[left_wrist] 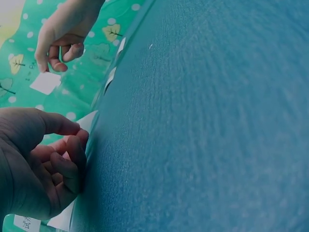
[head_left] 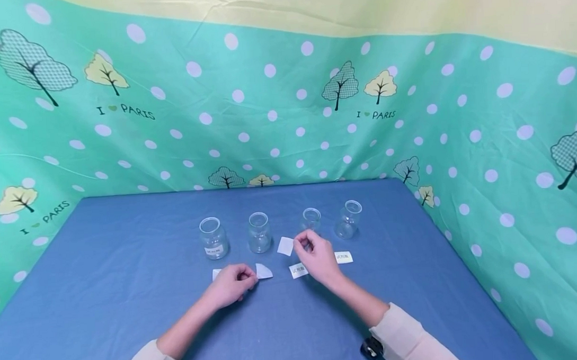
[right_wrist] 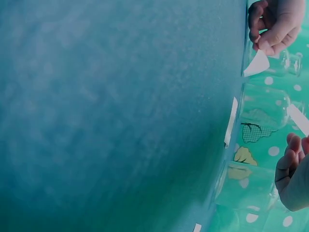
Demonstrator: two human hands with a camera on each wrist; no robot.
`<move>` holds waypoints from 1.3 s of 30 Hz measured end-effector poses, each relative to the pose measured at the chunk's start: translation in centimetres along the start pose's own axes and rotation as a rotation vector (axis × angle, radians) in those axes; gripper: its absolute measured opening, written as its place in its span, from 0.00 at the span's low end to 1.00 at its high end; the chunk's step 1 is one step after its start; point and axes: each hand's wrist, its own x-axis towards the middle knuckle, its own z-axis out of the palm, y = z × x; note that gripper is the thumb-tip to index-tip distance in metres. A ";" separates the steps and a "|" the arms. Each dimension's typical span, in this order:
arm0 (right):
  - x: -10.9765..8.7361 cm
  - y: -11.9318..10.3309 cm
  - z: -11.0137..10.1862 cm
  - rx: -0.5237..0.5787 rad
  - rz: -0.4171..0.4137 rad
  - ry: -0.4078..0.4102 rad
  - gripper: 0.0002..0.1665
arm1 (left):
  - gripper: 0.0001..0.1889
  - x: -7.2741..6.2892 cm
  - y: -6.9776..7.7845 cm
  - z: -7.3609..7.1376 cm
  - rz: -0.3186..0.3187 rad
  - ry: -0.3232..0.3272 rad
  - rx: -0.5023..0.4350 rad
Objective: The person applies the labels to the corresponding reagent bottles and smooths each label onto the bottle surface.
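My left hand is low over the blue table, pinching a curved piece of white paper between thumb and forefinger. Higher and to the right, my right hand pinches a small white label by its edge, blank on the side facing the head camera. That label hangs in front of the gap between a second glass jar and a third glass jar, which the right hand partly hides. The leftmost glass jar bears a label with writing. Another jar stands at the right.
On the table, a written label lies beside the right wrist, and another label lies further right. A white paper is mostly covered by the left hand. Green dotted curtain hangs behind the table.
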 end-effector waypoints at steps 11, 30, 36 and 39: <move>-0.2 0.1 0.1 0.002 0.030 -0.018 0.03 | 0.05 -0.4 0.6 -0.2 -0.052 0.015 0.075; -0.1 -0.3 0.2 -0.035 0.033 -0.038 0.03 | 0.09 -0.5 0.9 -0.2 -0.062 0.131 0.272; 0.0 -0.5 0.2 -0.037 0.028 -0.037 0.03 | 0.09 -0.4 0.8 -0.2 -0.037 0.171 0.347; 0.0 -0.6 0.2 -0.052 0.034 -0.041 0.03 | 0.08 -0.4 0.8 -0.2 -0.036 0.179 0.357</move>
